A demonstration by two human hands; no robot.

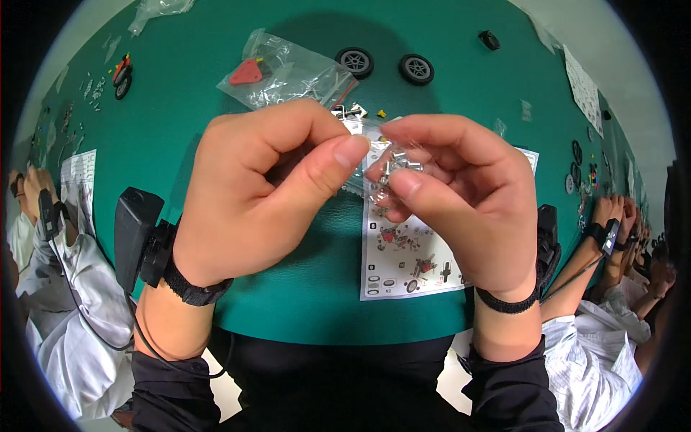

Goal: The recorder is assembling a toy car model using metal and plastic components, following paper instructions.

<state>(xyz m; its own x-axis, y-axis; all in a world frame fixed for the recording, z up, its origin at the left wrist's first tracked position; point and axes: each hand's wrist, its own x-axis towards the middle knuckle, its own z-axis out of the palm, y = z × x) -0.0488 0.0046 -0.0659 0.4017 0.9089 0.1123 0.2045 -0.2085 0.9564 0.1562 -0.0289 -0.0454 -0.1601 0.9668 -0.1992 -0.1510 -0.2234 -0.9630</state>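
Observation:
A small clear plastic bag (pixel 402 160) with several silvery screws in it is held between both hands above the middle of the table. My left hand (pixel 263 187) pinches the bag's edge between thumb and forefinger. On the other side, my right hand (pixel 471 191) has its fingers curled round the bag, with the thumb pressing on the screws. Beneath the right hand lies a printed instruction sheet (pixel 385 284) with pictures of small models, partly covered. Just beyond the fingertips are a small yellow piece (pixel 381 114) and some metal parts (pixel 350 111).
Farther off lie a larger clear bag (pixel 288 72) with a red triangular piece (pixel 246 73), two black wheels (pixel 355 63) (pixel 417 69) and a small black part (pixel 489 39). Other people's hands (pixel 32 191) (pixel 612 212) work at both sides, near scattered parts.

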